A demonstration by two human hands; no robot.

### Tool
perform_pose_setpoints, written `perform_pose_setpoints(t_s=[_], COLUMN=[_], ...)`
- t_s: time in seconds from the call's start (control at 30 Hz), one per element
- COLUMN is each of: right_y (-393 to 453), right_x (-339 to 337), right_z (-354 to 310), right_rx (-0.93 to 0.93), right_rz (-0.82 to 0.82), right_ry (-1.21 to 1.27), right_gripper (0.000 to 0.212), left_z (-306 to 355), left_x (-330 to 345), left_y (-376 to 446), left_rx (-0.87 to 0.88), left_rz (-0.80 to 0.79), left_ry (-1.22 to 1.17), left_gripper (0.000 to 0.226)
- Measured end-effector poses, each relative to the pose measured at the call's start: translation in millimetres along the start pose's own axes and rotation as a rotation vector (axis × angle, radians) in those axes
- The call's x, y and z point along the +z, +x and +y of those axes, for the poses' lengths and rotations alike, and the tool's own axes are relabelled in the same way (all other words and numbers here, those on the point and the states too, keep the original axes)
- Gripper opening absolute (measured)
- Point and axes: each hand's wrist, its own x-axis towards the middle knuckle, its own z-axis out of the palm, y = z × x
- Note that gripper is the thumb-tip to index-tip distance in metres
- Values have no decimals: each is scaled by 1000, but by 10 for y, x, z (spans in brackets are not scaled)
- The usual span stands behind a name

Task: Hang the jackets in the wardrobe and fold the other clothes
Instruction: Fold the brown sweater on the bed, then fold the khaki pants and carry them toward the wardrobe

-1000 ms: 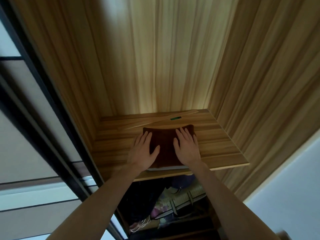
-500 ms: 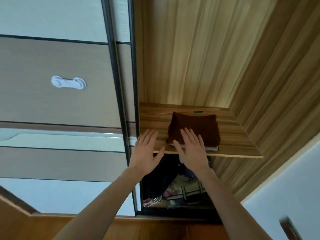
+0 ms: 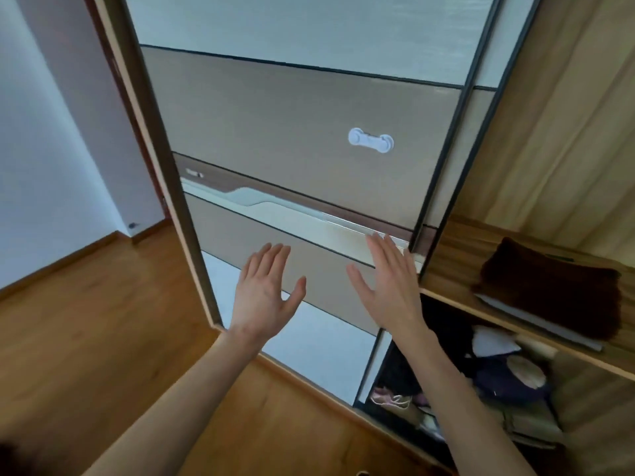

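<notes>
- Both forearms reached up from the lower edge of the view over the wooden floor [image 3: 86, 338], which lay bare and wide below and left of the fingers.
- The left hand [image 3: 264, 297] was raised with fingers straight and spread, released and grasping nothing, in front of the sliding door [image 3: 275, 132].
- The right hand [image 3: 391, 290] was likewise released, fingers straight and empty; its fingertips [image 3: 378, 240] lay over the door's pale handle strip [image 3: 292, 214], though contact could not be told.
- Just right of the right fingers ran the door's dark vertical edge [image 3: 443, 159], with the open wardrobe [image 3: 549, 132] beyond it.
- Right of the right fingers, well apart from them, the folded brown garment [image 3: 553, 286] lay on the wardrobe shelf [image 3: 450, 266], on top of a flat grey item [image 3: 536, 321] near the shelf's front edge.
- Below the shelf, lower right of the fingers, a heap of mixed clothes and bags [image 3: 508, 379] filled the compartment.
- Above the fingers, a white child lock [image 3: 371, 141] sat on the door panel.
- Far left, a white wall [image 3: 41, 132] met the floor.
</notes>
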Motion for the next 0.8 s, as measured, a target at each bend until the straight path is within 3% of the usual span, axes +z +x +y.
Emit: perform_pose_setpoints(t_s=[0.37, 0.8], right_y=[483, 1257], right_x=[718, 1942], right_z=[-1880, -3786], right_rx=[-337, -636], right_rz=[-124, -218], right_ry=[194, 437], right_gripper=[83, 76], left_z=[-1547, -3161], left_x=[-1239, -1942], left_y=[-760, -1021], left_rx=[-400, -683], left_rz=[226, 336], left_ry=[220, 486], left_gripper=[64, 66])
